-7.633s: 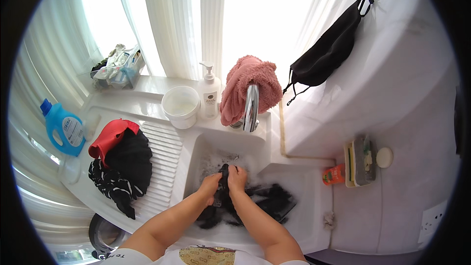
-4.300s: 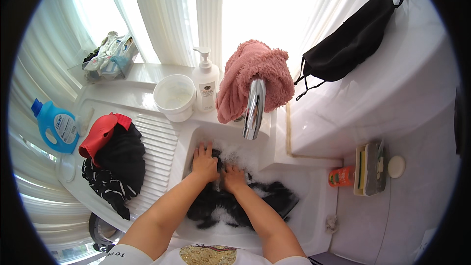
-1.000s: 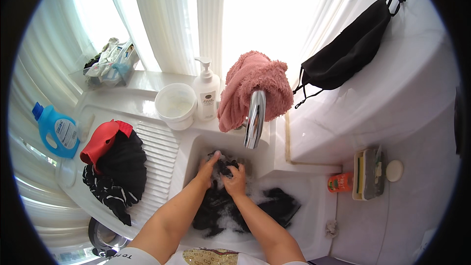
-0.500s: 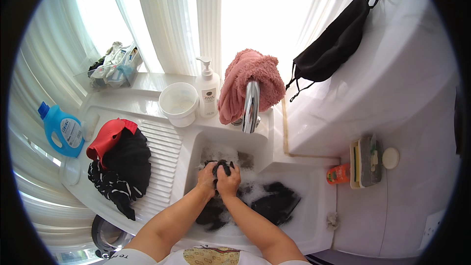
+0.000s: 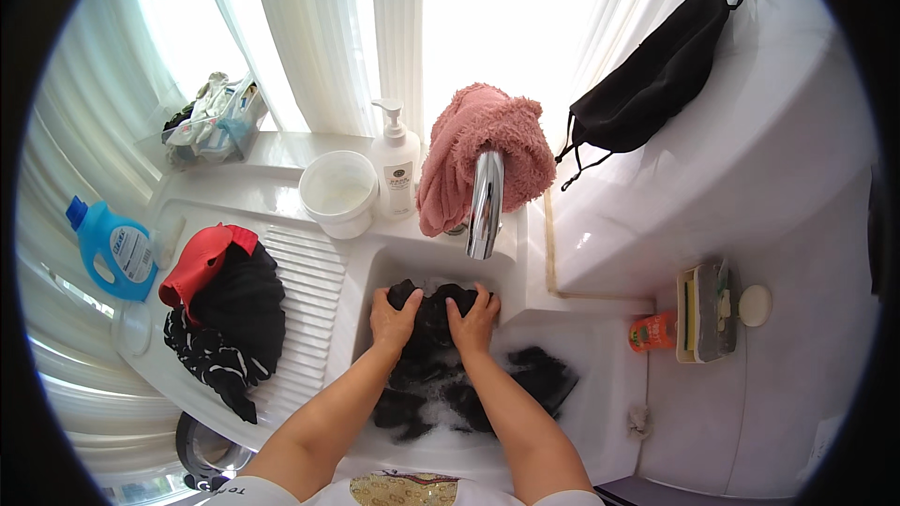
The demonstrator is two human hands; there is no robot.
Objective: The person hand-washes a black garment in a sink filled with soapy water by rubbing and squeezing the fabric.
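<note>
Over the white sink, my two hands stretch a wet black garment between them. My left hand is closed on its left side, and my right hand grips the right side. The garment's lower part runs down into sudsy water. More black cloth floats there, to the right of and below my right wrist. Just beyond my hands stands a chrome faucet with a fluffy pink towel draped over it. Parts of the wet cloth are hidden under my forearms.
On the ribbed washboard at left lie black clothes and a red visor. A blue detergent bottle, a white tub and a pump bottle stand behind. At right are a soap caddy and a hanging black mask.
My hands were together on bunched black cloth; they have moved apart sideways, and the garment is now spread between them. The view has shifted slightly.
</note>
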